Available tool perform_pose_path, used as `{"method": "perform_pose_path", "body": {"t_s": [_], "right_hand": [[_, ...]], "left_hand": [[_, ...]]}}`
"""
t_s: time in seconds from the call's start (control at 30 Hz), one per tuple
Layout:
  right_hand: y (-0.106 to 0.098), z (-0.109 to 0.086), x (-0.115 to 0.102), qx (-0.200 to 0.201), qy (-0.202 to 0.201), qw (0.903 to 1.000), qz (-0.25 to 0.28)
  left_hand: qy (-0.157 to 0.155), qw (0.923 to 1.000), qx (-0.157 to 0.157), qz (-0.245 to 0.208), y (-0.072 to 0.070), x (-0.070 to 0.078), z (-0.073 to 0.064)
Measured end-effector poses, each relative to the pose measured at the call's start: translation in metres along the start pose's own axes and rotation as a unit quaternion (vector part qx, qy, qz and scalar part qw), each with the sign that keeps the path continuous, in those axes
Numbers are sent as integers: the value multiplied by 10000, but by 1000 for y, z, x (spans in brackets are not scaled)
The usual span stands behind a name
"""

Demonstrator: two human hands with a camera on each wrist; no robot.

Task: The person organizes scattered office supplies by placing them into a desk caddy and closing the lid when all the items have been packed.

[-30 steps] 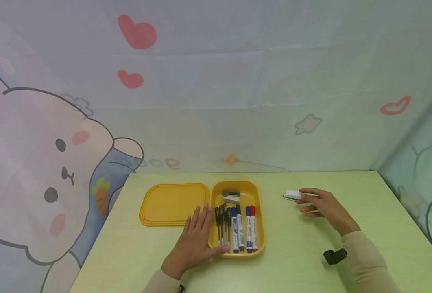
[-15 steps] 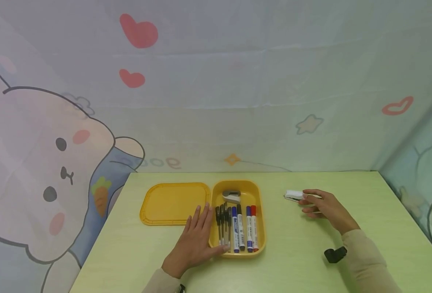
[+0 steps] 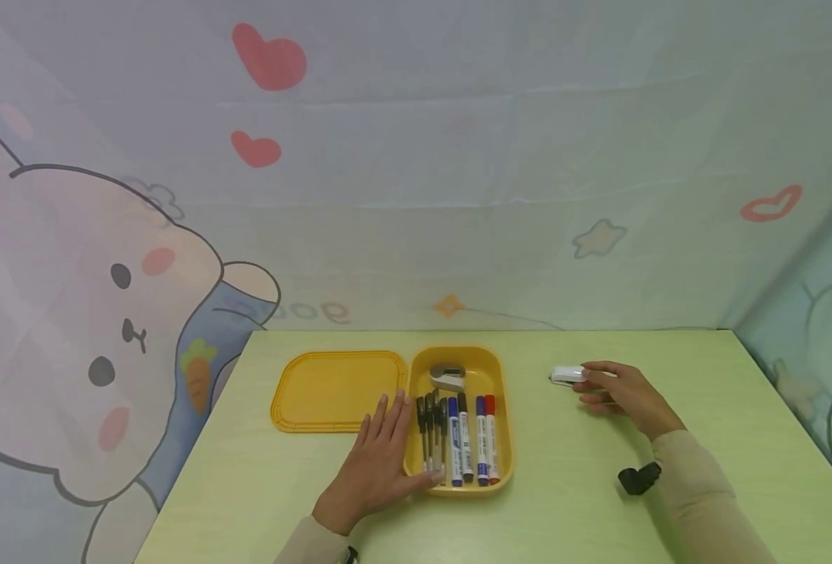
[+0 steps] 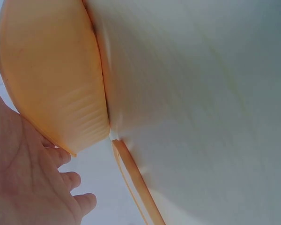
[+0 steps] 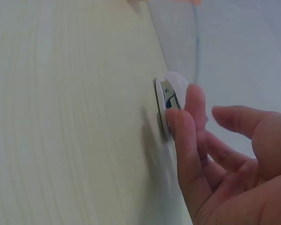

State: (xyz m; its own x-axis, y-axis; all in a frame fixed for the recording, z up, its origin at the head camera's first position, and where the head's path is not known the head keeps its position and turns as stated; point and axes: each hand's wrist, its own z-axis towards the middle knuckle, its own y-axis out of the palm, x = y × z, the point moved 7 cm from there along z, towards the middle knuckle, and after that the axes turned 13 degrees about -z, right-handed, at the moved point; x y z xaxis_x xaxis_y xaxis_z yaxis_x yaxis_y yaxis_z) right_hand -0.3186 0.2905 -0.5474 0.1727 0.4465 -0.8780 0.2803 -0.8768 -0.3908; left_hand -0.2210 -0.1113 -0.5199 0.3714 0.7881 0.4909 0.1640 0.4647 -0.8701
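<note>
A small white stapler (image 3: 567, 374) is on the right half of the table. My right hand (image 3: 629, 397) reaches to its right end, fingertips right at it. In the right wrist view two fingertips overlap the stapler (image 5: 167, 93), and the thumb stands apart from them. My left hand (image 3: 374, 474) lies with straight, spread fingers along the left side of a yellow box (image 3: 506, 439), its thumb over the near left corner. The left wrist view shows the box's outer wall (image 4: 56, 70) against that hand (image 4: 23, 164).
Inside the box lie several black-capped pens (image 3: 428, 427), blue, black and red markers (image 3: 482, 446), and a small grey and white item (image 3: 447, 378). Left of it lies a flat yellow lid (image 3: 338, 388). A printed cloth (image 3: 402, 196) hangs behind the table.
My right wrist has shifted slightly forward and left, its fingers staying at the stapler's right end. My left hand and the box have kept their places.
</note>
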Motion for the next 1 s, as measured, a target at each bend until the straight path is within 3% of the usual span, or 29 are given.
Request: {"method": "perform_pose_path", "body": {"t_s": [0.63, 1.0], "right_hand": [[2, 9, -3, 285, 577, 9969, 450], [6, 12, -3, 198, 593, 9958, 666]], "left_hand": [[17, 10000, -30, -39, -2, 1, 0], [20, 9999, -16, -117, -1, 0, -1]]}}
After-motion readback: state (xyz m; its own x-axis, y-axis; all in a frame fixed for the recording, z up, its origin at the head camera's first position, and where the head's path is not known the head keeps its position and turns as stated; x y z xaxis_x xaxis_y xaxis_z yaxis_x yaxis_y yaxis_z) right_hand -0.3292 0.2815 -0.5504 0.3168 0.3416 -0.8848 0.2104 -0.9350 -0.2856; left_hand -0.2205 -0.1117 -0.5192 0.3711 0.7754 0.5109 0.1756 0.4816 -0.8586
